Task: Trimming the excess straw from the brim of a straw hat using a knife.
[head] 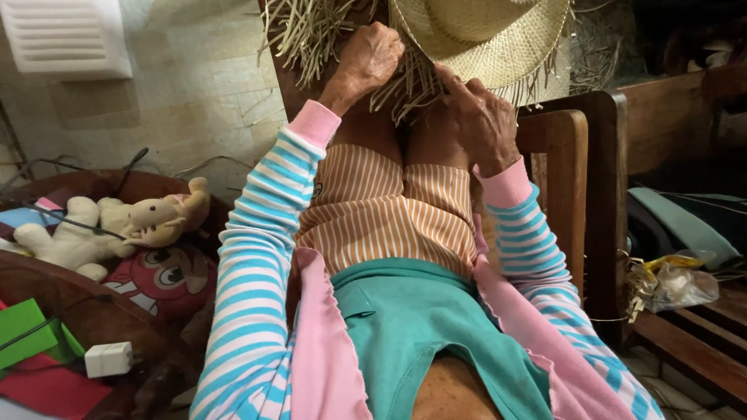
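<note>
A partly woven straw hat (482, 35) rests on my knees at the top of the head view, loose straw strands (303, 31) hanging from its unfinished brim. My left hand (366, 62) is curled around a bunch of those strands at the hat's left edge. My right hand (478, 120) pinches strands under the brim, the forefinger pointing up-left. Both arms wear blue-and-white striped sleeves with pink cuffs. I sit with orange striped shorts over my thighs.
A wooden chair arm (564, 179) stands right of my right arm. A cream plush toy (117, 225) and a red cushion (159, 280) lie at left. A white box (109, 359) and green card (27, 330) sit low left. A plastic bag (673, 284) lies on a wooden bench at right.
</note>
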